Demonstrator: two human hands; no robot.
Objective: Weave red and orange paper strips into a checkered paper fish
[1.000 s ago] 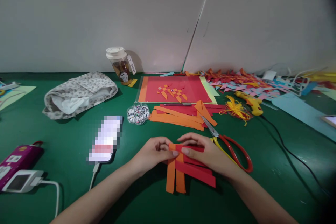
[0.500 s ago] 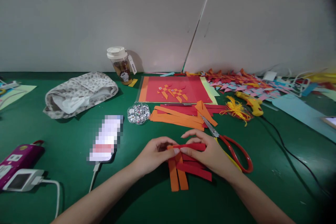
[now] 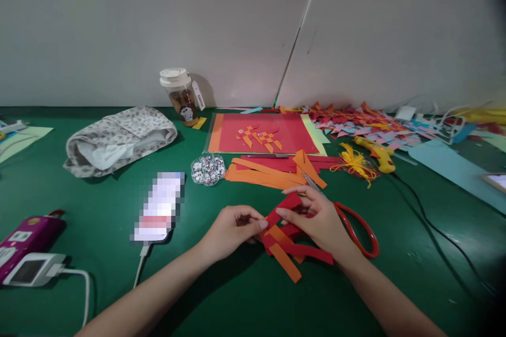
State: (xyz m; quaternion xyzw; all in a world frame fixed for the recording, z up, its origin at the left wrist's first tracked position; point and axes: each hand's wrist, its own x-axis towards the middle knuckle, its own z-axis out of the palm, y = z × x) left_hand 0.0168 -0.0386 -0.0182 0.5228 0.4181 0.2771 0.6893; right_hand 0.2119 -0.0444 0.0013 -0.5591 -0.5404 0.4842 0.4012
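Note:
My left hand (image 3: pixel 237 229) pinches the left edge of a small weave of red strips (image 3: pixel 312 253) and orange strips (image 3: pixel 285 263). On its right side, my right hand (image 3: pixel 312 216) holds a red strip between thumb and fingers, with its end raised. The loose ends of the strips spread toward the lower right. Scissors (image 3: pixel 359 231) with red handles lie partly behind my right hand. Beyond the hands are loose orange strips (image 3: pixel 269 175) and red strips (image 3: pixel 324 162). Two woven orange and red fish (image 3: pixel 265 138) rest on red sheets (image 3: pixel 292 129).
A clear dish of googly eyes (image 3: pixel 208 170), a phone (image 3: pixel 160 208), a cloth bag (image 3: pixel 122 139) and a lidded cup (image 3: pixel 182 97) stand or lie left of centre. A purple power strip (image 3: pixel 31 242) is far left. Yellow glue gun (image 3: pixel 377 155) and its black cord lie right.
The woven strips have turned, their loose ends swinging to the lower right. My right hand has moved slightly up, and the red strip in it now slants upward.

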